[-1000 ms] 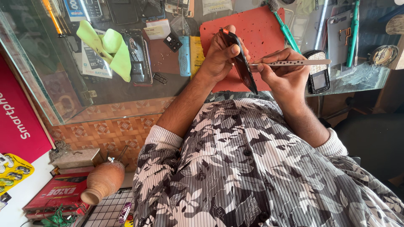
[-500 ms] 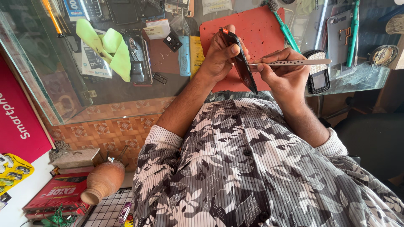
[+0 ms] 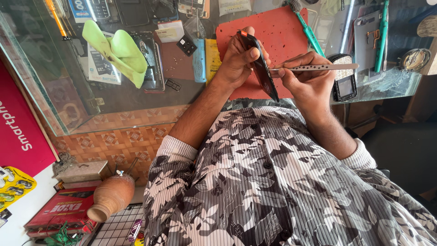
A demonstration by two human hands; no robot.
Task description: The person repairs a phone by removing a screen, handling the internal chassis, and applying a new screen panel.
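Observation:
My left hand (image 3: 239,59) grips a dark smartphone (image 3: 260,68) edge-on, tilted above a red work mat (image 3: 282,32) on the glass counter. My right hand (image 3: 309,82) holds metal tweezers (image 3: 318,67) whose tips touch the phone's edge. Both hands are close together over the counter's near edge, above my patterned shirt.
On the glass counter (image 3: 114,98) lie a green cloth (image 3: 120,52), a blue tool (image 3: 199,61), a green-handled brush (image 3: 309,32), a small keypad phone (image 3: 343,82) and several loose parts. A clay pot (image 3: 111,196) and a red box (image 3: 61,209) sit low at left.

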